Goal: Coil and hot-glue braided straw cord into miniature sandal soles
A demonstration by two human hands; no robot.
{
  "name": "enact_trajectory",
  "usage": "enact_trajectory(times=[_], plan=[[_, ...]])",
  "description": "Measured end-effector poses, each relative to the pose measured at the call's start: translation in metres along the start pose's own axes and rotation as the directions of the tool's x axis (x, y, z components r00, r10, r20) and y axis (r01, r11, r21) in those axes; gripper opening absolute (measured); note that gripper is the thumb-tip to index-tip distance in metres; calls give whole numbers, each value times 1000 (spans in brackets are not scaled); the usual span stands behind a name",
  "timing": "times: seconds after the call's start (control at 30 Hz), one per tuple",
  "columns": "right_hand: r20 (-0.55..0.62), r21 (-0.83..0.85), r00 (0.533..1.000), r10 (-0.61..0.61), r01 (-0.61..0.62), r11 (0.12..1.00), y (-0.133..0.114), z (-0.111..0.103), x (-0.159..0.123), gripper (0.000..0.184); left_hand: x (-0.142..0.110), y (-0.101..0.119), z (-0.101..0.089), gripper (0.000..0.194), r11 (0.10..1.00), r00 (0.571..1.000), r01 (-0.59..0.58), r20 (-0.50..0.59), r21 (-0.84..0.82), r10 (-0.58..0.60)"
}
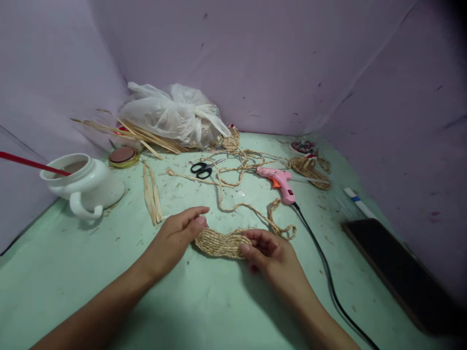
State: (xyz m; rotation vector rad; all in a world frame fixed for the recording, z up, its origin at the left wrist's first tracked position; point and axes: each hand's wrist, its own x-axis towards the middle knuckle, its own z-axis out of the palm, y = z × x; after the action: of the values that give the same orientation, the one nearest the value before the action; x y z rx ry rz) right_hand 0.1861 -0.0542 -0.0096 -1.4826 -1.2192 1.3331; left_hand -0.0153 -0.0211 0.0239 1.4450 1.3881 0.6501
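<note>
A flat oblong piece of coiled braided straw cord (222,244), its rows lying side by side and its top edge dipping in the middle, is held in front of me. My right hand (268,250) pinches its right end, thumb on the near face and fingers behind. At the left end is my left hand (182,228), its thumb against the upper edge and its index finger stretched out above; its other fingers are hidden. From the piece, a loose braided cord (251,208) appears to run back across the table. A pink glue gun (275,182) with an orange trigger lies beyond my right hand.
Black-handled scissors (204,169) lie among cord loops. At left stand a white pot (98,184) with a red stick (32,163) and a round tin (123,156). Straw strips (151,194) and a plastic bag (175,114) lie behind. A black cable (324,262) and dark phone (397,272) are right.
</note>
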Motion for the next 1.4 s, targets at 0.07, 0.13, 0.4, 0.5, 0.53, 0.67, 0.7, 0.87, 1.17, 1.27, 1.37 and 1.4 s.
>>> enact_trajectory(times=[0.07, 0.13, 0.4, 0.5, 0.53, 0.67, 0.7, 0.87, 1.17, 1.27, 1.37, 1.4], plan=[[-34, 5, 999, -13, 13, 1000, 1, 0, 1, 38, 5, -2, 0, 51, 997, 999, 45, 1, -60, -45], [-63, -13, 997, -40, 39, 999, 4, 1, 1, 37, 8, -3, 2, 49, 998, 999, 34, -10, -59, -35], [-243, -283, 922, -302, 230, 931, -9, -18, -12, 23, 2, -8, 1, 28, 974, 945, -101, -287, 204, 159], [-345, -389, 877, -334, 190, 901, -26, -42, -22, 23, -1, -13, 4, 23, 886, 886, -286, -250, 365, 390], [-396, -418, 853, -338, 161, 894, -32, -51, -25, 25, -3, -15, 7, 23, 821, 852, -367, -197, 437, 485], [-561, -466, 746, -360, 75, 881, -51, -82, -22, 39, -9, -17, 20, 33, 598, 805, -474, 42, 647, 592], [-557, -503, 745, -367, 49, 863, -55, -88, -15, 37, -10, -17, 22, 38, 587, 828, -451, 71, 672, 556], [-379, -694, 876, -299, -55, 718, -65, -106, 49, 26, -10, -12, 25, 42, 614, 895, -385, 117, 689, 430], [-280, -758, 956, 87, -276, 592, -69, -114, 126, 23, -11, -1, 22, 9, 853, 982, -186, 122, 488, 145], [-274, -680, 940, 205, -340, 649, -57, -110, 130, 26, -11, 3, 20, 4, 943, 986, -66, 164, 327, 12], [-278, -528, 925, 258, -371, 764, -47, -106, 132, 30, -10, 1, 19, 18, 991, 976, 37, 208, 128, -63], [-276, -462, 926, 258, -364, 809, -45, -106, 132, 30, -10, 0, 18, 23, 996, 973, 60, 220, 60, -72]])
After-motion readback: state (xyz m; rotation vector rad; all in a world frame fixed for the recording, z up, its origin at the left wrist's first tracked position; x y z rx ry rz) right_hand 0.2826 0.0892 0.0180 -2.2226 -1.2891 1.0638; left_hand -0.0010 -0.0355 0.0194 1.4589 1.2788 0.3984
